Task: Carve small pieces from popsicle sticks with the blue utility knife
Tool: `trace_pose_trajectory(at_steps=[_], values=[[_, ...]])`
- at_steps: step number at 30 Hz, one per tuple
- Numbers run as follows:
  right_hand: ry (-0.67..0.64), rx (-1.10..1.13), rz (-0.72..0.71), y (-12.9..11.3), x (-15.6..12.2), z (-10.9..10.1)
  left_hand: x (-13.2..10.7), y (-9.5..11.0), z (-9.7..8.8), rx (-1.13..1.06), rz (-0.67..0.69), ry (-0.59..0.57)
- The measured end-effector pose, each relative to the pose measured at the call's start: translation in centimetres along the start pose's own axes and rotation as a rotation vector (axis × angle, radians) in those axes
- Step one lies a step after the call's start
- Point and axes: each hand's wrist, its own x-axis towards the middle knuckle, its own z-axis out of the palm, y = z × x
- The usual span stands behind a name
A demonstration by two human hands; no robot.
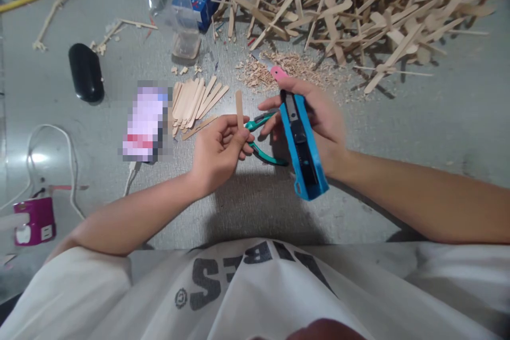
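Left hand (pixel 219 149) pinches a flat, round-ended wooden stick (pixel 239 107) near frame centre; right hand (pixel 325 122), fingers loosely parted, holds a blue-and-black cutter (pixel 299 138) beside it. Tangled slender sticks (pixel 334 10) heap at upper right.

Seen from above, a person in a white printed shirt (pixel 255 292) worked at a gray table (pixel 382 127). The left hand (pixel 221 146) pinched a wooden craft stick (pixel 239 106) upright between thumb and fingers. The right hand (pixel 324 122) held a blue utility knife (pixel 300 141). Green-handled pliers (pixel 271 159) lay between the hands. Beyond them were a small fanned pile of sticks (pixel 191 101), scattered wood shavings (pixel 295 66) and, at upper right, a large tangled heap of sticks (pixel 338 2). To the left lay a blurred-out phone (pixel 144 122) and a glossy black case (pixel 85 73).
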Motion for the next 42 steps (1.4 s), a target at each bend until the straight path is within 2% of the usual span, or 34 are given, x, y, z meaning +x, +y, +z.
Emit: trace_pose_trajectory(at_steps=[4,7,11,13,15,19,22,26,31,34,38,42], values=[[-0.026,0.309,0.172,-1.3,0.2,-0.8,-0.3,0.3,0.1,0.011,-0.030,-0.004],[-0.017,0.457,0.186,-1.9,0.7,-0.8,-0.5,0.5,0.2,0.007,-0.064,0.007],[0.020,0.378,0.115,-2.3,0.9,-0.1,-0.6,0.6,0.3,0.008,-0.104,0.022],[-0.017,0.361,0.104,-2.6,0.7,0.2,-0.7,0.6,0.3,0.018,-0.104,0.022],[-0.060,0.369,0.147,-2.9,0.3,0.5,-0.8,0.6,0.3,0.037,-0.109,0.016],[-0.111,0.340,0.322,-3.0,-0.4,0.8,-0.9,0.5,0.2,0.056,-0.102,-0.010],[-0.169,0.370,0.402,-2.7,-0.6,0.8,-1.2,0.4,0.2,0.046,-0.046,-0.045],[-0.232,0.449,0.441,-2.8,-0.2,0.7,-1.4,0.3,0.3,0.067,0.020,-0.071],[-0.311,0.560,0.470,-3.8,0.7,-0.1,-1.3,0.2,0.1,0.059,-0.028,-0.013],[-0.344,0.579,0.455,-4.1,1.0,-0.4,-1.1,0.2,-0.1,0.037,-0.037,-0.034],[-0.331,0.577,0.441,-4.1,0.7,-0.1,-1.0,0.5,0.0,0.030,-0.043,-0.070],[-0.282,0.531,0.488,-4.5,0.3,0.6,-1.2,0.9,0.2,0.039,-0.035,-0.052]])
